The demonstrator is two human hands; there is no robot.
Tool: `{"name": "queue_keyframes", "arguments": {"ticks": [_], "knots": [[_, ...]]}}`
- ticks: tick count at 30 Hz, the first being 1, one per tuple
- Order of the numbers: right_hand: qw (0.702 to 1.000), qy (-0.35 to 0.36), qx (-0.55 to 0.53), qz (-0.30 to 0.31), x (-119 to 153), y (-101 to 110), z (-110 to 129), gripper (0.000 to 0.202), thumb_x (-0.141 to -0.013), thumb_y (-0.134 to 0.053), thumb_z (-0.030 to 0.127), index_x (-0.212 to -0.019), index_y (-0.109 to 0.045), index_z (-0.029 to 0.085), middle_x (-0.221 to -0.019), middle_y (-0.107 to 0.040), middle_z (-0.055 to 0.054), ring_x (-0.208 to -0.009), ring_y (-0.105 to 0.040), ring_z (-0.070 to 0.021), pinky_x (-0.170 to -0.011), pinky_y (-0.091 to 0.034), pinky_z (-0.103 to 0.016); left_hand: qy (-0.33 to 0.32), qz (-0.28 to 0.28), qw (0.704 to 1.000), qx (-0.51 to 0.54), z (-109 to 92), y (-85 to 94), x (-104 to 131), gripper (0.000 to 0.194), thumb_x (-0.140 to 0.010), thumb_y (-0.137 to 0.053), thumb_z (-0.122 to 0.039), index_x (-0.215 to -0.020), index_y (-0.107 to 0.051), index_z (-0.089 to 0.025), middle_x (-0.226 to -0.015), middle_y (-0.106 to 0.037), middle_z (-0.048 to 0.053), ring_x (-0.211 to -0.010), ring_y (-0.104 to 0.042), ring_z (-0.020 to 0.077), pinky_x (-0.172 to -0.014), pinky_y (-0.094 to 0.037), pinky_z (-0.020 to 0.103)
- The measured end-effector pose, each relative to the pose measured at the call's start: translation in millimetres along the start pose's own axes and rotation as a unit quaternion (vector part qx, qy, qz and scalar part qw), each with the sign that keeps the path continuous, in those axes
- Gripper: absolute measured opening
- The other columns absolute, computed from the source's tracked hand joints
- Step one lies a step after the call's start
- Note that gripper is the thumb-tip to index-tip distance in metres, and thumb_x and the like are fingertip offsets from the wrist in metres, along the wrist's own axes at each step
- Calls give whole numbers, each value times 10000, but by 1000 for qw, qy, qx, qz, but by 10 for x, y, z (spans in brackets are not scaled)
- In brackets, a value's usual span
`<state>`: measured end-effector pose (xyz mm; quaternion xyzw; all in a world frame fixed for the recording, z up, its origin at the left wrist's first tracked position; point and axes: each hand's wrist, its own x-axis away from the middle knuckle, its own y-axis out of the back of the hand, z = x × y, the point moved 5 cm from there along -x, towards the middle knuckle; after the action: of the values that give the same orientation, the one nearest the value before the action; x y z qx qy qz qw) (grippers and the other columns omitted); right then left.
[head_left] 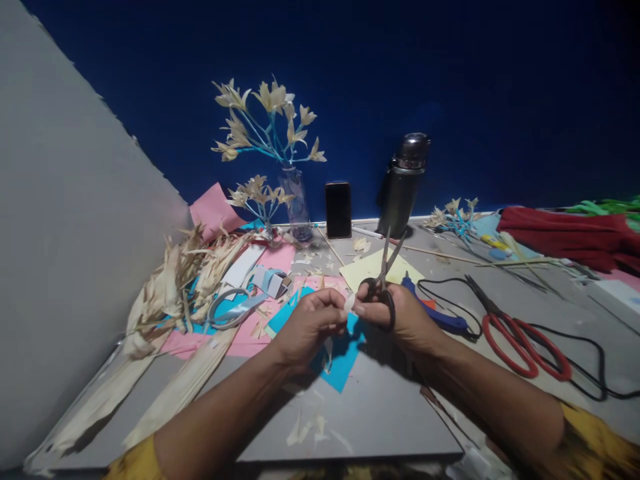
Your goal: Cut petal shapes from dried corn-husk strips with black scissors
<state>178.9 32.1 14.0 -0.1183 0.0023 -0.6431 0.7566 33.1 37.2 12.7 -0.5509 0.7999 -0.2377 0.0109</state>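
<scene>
My left hand (pixel 313 327) is closed in a pinch on a small pale husk piece (pixel 349 304), above the middle of the table. The thumb and fingertips of my right hand (pixel 407 319) meet the same piece from the other side. Black-handled scissors (pixel 385 270) hang on the fingers of my right hand, their blades pointing up and away, slightly apart. Beneath both hands lies a blue paper sheet (pixel 343 373) with a narrow husk scrap on it. Husk flowers on blue stems (pixel 270 130) stand in a clear bottle (pixel 295 200) behind.
Dried husks (pixel 170 287) are heaped at left beside a tape roll (pixel 233 310). At right lie a blue glue gun (pixel 445 320), its black cord and red-handled scissors (pixel 520 340). A phone (pixel 339 210) and a steel flask (pixel 405 187) stand along the wall.
</scene>
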Motion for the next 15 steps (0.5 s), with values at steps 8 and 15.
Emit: {"name": "queue_keyframes", "arguments": {"ticks": [8, 15], "knots": [[999, 36, 26, -16, 19, 6, 5, 375, -608, -828, 366, -822, -591, 171, -673, -532, 42, -592, -446, -107, -560, -342, -240, -22, 29, 999, -20, 26, -21, -10, 159, -670, -769, -225, -713, -630, -162, -582, -508, -21, -532, -434, 87, -545, -333, 223], [998, 43, 36, -21, 23, 0, 28, 384, -592, -828, 380, -813, -595, 170, -685, -552, 25, -613, -465, -122, -586, -367, -249, -54, 29, 997, -54, -12, -64, 24, 177, -691, -757, -238, -658, -600, -163, -562, -514, -16, -550, -452, 101, -564, -326, 239]]}}
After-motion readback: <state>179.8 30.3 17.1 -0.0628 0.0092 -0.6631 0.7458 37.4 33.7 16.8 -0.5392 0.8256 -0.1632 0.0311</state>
